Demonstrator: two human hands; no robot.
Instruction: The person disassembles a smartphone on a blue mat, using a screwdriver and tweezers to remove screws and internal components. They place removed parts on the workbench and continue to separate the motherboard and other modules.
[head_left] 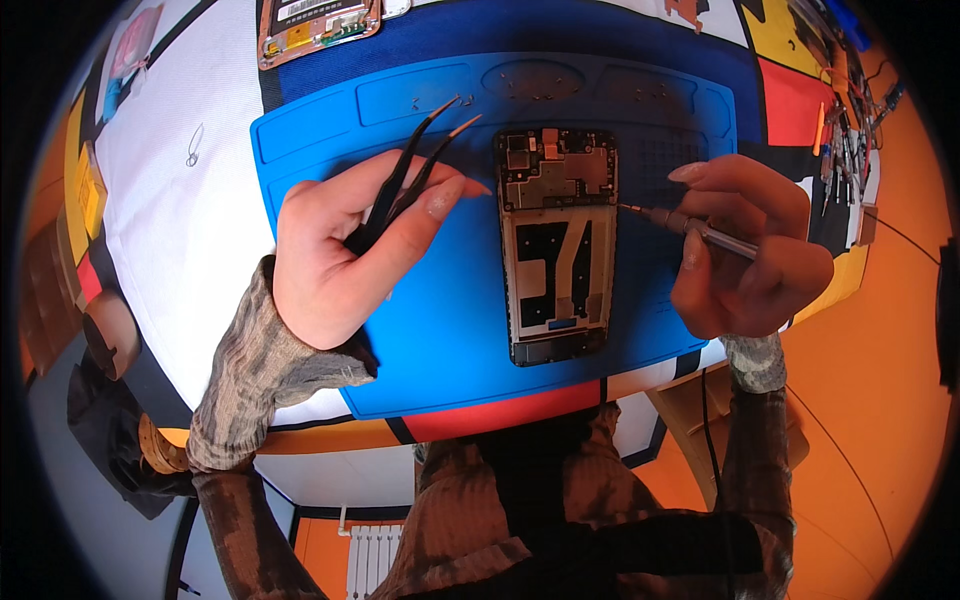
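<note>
An opened smartphone (590, 240) lies on a blue repair mat (430, 290), its circuit board (560, 172) at the far end and its bare battery bay nearer me. To its left, my left hand (350, 240) is closed around black curved tweezers (398, 185). Their copper-coloured tips stand apart, pointing away from me, with nothing between them. On the right, my right hand (755, 255) pinches a slim metal screwdriver (712, 235). Its tip is close to the phone's right edge, just below the circuit board; whether it touches cannot be seen.
Small screws (535, 85) lie in the mat's far trays. Beyond the mat rests another opened device (320, 28). Several tools (845, 150) are gathered at the right table edge, and a thin wire loop (194, 150) lies on the white cloth at left.
</note>
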